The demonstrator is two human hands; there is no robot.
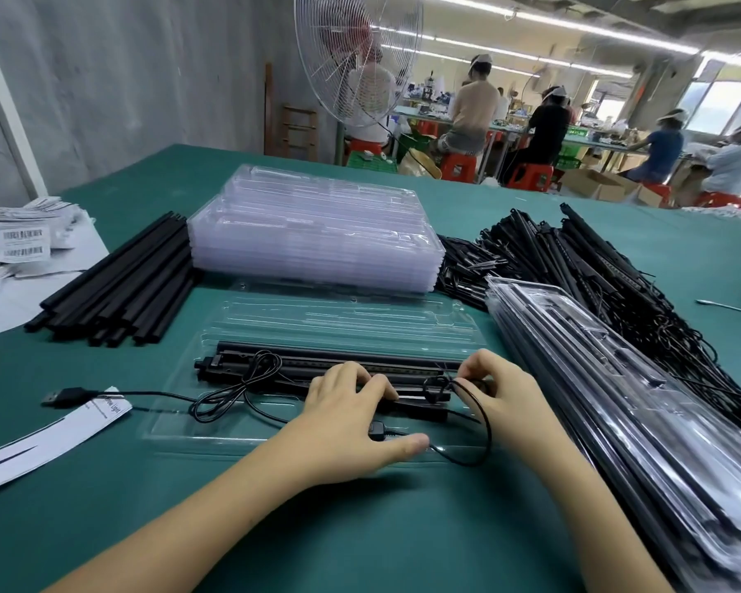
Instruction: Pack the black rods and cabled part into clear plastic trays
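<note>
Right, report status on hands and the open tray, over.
Left hand flat on black rods in clear tray. Right hand pinching cable at rods' end. USB plug lies outside tray, left side.

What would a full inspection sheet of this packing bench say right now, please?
Surface: green table.
Job's things: open clear tray holds black rods and the cabled part; empty trays stacked behind; loose rods on the left; cabled parts heap on the right, beside filled trays.
Clutter: barcode labels far left; paper slip near left.
Grippers: left hand presses on the rods; right hand pinches the cable.
Cables: the cable loops over the tray; USB plug lies outside it.
Surroundings: fan behind; seated workers beyond.
</note>
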